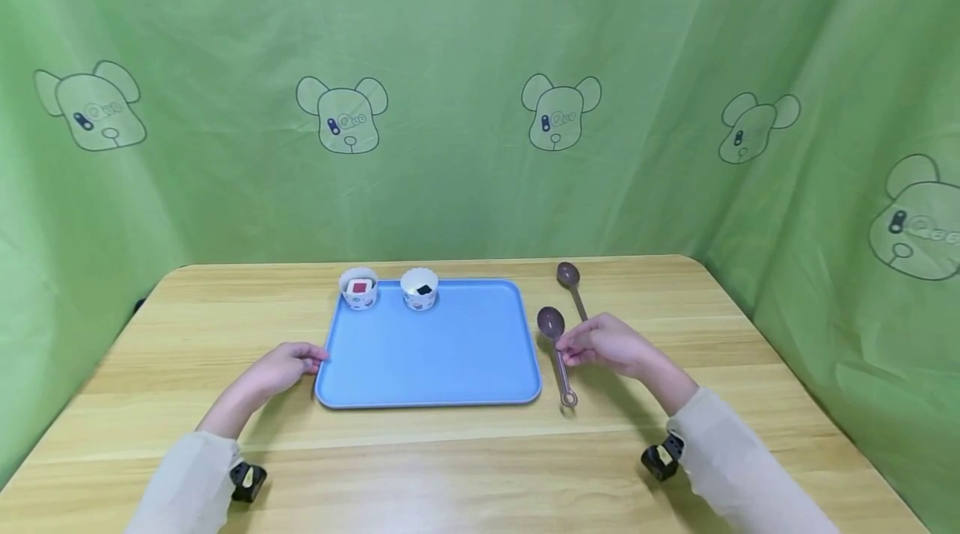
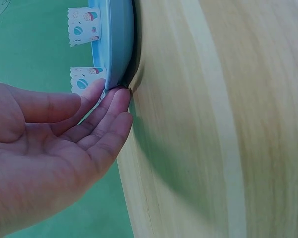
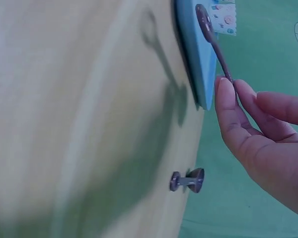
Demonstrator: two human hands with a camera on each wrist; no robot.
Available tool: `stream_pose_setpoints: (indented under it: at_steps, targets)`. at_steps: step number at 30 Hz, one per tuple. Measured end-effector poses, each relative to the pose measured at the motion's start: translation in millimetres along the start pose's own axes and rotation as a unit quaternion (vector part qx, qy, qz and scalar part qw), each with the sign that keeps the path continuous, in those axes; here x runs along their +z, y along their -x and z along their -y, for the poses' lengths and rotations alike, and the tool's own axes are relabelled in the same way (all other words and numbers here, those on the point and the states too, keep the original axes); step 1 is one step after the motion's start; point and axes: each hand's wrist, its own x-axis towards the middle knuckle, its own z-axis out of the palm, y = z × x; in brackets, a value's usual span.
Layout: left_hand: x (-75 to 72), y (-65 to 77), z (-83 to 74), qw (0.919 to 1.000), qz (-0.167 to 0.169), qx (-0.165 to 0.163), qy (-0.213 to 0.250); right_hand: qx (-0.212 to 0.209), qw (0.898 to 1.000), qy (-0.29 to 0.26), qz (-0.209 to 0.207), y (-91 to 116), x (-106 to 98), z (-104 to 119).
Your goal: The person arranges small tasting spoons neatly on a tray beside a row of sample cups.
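Observation:
Between its thumb and fingers my right hand (image 1: pixel 606 342) pinches a brown spoon (image 1: pixel 551 323) by the handle. This spoon (image 3: pixel 219 54) is raised off the table, and its shadow falls on the wood below. A second brown spoon (image 1: pixel 568 274) lies farther back on the table, its handle end partly hidden behind the right hand in the head view. At the left edge of the blue tray (image 1: pixel 435 359), my left hand (image 1: pixel 283 366) touches the rim with loosely extended fingers. In the left wrist view its thumb (image 2: pixel 52 107) stands apart from the tray.
Two patterned paper cups stand at the tray's back left. The left cup (image 1: pixel 358 301) holds a white and red piece, the other cup (image 1: pixel 418 299) a small black piece. Beyond the wooden table (image 1: pixel 480 476) hangs a green curtain (image 1: pixel 450 34).

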Motion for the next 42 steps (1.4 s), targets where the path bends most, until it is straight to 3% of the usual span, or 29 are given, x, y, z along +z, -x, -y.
stream_pose_setpoints:
  at_steps: [15,42]
  targets:
    - [0.0,0.1,-1.8,0.9999,-0.007,0.005,-0.013,-0.038,0.999,0.028,-0.011,-17,5,31]
    - [1.8,1.9,-2.7,0.9995,-0.013,0.017,-0.024,-0.031,0.999,0.019,-0.009,-50,36,81]
